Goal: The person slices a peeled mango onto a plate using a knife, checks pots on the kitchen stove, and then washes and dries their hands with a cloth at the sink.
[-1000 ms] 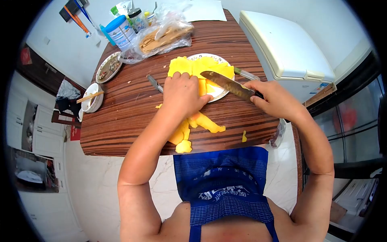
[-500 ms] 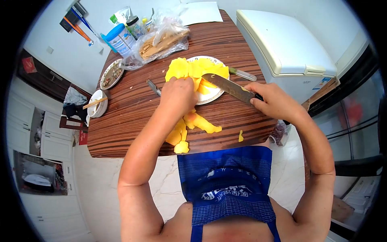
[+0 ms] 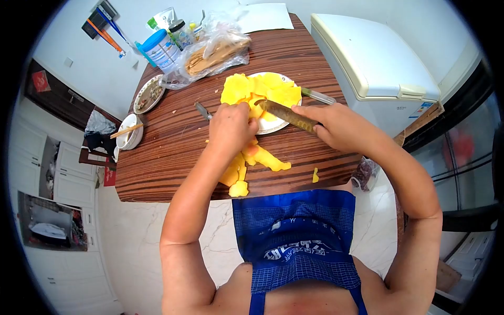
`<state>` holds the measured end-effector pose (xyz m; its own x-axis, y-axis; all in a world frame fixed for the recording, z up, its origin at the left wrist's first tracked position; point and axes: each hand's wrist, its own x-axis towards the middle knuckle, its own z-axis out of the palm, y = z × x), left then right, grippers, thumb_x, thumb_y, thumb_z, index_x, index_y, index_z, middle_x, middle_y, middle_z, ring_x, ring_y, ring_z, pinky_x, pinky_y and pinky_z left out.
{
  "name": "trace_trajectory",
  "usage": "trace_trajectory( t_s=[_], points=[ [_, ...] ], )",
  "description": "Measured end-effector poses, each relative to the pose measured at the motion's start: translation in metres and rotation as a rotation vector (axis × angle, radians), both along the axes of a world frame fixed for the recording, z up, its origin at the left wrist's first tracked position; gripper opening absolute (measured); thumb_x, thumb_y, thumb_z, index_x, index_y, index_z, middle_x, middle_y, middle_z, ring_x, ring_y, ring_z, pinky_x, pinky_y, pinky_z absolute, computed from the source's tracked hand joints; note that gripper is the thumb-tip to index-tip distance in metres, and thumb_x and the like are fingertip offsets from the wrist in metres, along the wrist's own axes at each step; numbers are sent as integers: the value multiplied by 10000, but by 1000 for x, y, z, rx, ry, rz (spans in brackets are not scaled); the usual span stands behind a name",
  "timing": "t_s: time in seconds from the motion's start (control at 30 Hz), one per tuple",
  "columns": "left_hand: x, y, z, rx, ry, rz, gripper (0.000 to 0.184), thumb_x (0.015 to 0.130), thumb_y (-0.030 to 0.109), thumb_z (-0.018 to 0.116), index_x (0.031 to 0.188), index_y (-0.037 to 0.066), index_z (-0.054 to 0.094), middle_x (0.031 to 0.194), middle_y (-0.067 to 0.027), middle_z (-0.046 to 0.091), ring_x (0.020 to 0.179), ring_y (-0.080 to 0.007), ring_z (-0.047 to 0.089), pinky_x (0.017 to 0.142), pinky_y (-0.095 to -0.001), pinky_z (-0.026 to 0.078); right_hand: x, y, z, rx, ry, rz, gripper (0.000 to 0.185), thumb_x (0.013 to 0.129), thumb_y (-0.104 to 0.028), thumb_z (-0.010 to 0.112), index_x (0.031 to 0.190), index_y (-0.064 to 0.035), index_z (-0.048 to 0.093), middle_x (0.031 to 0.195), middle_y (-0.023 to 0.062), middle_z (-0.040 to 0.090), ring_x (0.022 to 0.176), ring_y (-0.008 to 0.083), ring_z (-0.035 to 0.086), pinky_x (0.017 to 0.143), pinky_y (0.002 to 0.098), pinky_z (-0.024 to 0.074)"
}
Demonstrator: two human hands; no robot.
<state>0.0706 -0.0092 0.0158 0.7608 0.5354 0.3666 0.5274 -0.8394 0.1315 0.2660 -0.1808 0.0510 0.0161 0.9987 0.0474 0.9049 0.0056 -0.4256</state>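
My right hand [image 3: 333, 126] is wrapped round the handle of a large knife [image 3: 289, 115], whose blade lies over the plate with its tip near my left fingers. Closed at the near left edge of the plate is my left hand [image 3: 231, 126]; what its fingers hold, if anything, is hidden. Yellow fruit slices [image 3: 283, 93] are heaped on the white patterned plate [image 3: 272, 127]. Yellow peel pieces [image 3: 268, 157] lie on the table below my left hand. A peeler-like tool [image 3: 202, 111] sits left of that hand.
On the wooden table [image 3: 173, 168] are a bowl with chopsticks [image 3: 129, 137], an oval dish [image 3: 148, 95], a blue-lidded can [image 3: 160, 50] and a plastic bag of brown sticks [image 3: 215, 55]. A green-and-clear tool [image 3: 319, 96] touches the plate's right. A white freezer [image 3: 378, 58] stands right.
The knife and my right hand have shifted left, bringing the blade closer to my left hand. My left fingers have drawn in from the flatter pose over the fruit.
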Motion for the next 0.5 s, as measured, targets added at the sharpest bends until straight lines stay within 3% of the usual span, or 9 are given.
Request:
trace_trajectory(
  t_s=[0.23,0.5],
  points=[
    [-1,-5,1,9,7,-8,180,762,198,652,763,18,646,764,-158,665,794,-327,617,733,-438,522,-4,19,20,-78,-147,36,507,849,-46,524,1348,-133,537,839,242,653,767,398,636,765,469,507],
    [-8,-8,-4,55,-102,-87,192,748,227,694,753,38,657,776,-121,652,820,-296,604,755,-412,503,-19,42,33,-166,-290,67,471,867,-49,492,1319,-150,576,863,228,667,803,382,658,774,463,513]
  ],
)
